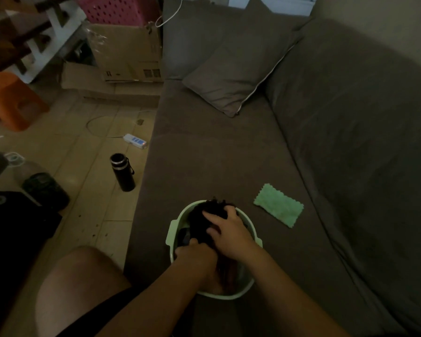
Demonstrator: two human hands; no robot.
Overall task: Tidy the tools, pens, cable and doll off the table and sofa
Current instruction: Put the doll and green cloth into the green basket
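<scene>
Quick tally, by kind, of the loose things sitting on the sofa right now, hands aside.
Pale green basket: 1
Dark-haired doll, in the basket under both hands: 1
Green cloth: 1
Grey cushion: 1
Total: 4
Other contents of the basket are too dark to tell.

no legible text anywhere, dark printed blocks and marks on the side of the cardboard box (131,62) too blurred to read, blue markings on the white power strip (135,141) on the floor too small to make out
</scene>
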